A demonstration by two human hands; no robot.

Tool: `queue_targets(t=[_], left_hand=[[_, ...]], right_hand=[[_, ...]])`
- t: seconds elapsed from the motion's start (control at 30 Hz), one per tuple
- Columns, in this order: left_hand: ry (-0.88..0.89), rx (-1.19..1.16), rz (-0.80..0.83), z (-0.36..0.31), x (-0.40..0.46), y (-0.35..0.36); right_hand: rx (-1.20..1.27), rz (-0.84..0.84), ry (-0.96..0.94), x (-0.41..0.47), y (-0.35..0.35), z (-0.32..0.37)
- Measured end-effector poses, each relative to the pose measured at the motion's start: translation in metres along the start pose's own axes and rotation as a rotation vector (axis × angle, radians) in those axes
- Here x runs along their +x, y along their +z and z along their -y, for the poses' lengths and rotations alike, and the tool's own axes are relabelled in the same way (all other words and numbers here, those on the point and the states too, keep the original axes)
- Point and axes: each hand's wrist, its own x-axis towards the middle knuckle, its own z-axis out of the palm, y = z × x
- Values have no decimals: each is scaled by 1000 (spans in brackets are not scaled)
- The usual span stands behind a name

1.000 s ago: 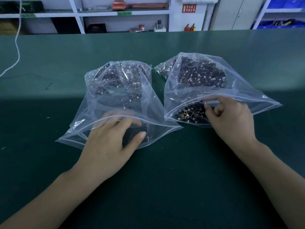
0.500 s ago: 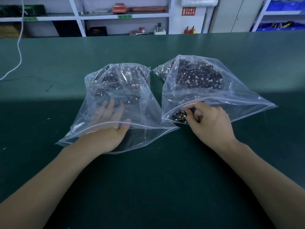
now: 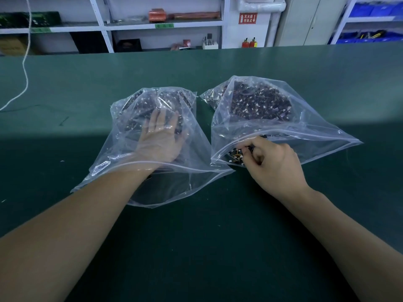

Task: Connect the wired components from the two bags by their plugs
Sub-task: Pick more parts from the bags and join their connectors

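Observation:
Two clear zip bags lie side by side on the green table, both holding several small dark wired components with white plugs. My left hand point(image 3: 160, 138) is deep inside the left bag point(image 3: 122, 171), fingers stretched out over its pile of components point(image 3: 150, 105). At the mouth of the right bag point(image 3: 305, 136), my right hand point(image 3: 272, 162) pinches a small wired component point(image 3: 235, 154) with thin yellow wires. The right bag's main pile point(image 3: 259, 103) sits at its far end.
The green table point(image 3: 196, 247) runs wide around both bags. A white cord point(image 3: 24, 68) hangs down at the far left. Shelving point(image 3: 161, 25) and blue bins point(image 3: 370, 22) stand beyond the table's far edge.
My left hand has slid from the bag's mouth deep into the left bag up to the component pile. My right hand has curled its fingers round a component at the right bag's mouth.

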Motion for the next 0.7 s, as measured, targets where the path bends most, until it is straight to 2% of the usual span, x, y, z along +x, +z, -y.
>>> queue_targets(t=[0.17, 0.27, 0.37, 0.5, 0.6, 0.67, 0.7], left_hand=[[14, 70, -90, 10, 21, -2], [77, 82, -64, 8, 26, -3], [61, 12, -25, 8, 22, -2], [70, -113, -262, 7, 13, -3], [90, -73, -407, 8, 11, -3], [92, -36, -428, 9, 13, -2], [76, -37, -377, 10, 14, -2]], right_hand=[[-6, 0, 0, 0, 1, 0], [1, 2, -8, 0, 1, 1], [0, 6, -17, 0, 2, 0], [4, 5, -15, 0, 2, 0], [7, 10, -18, 0, 1, 1], [8, 15, -19, -1, 1, 1], [8, 15, -20, -1, 1, 1]])
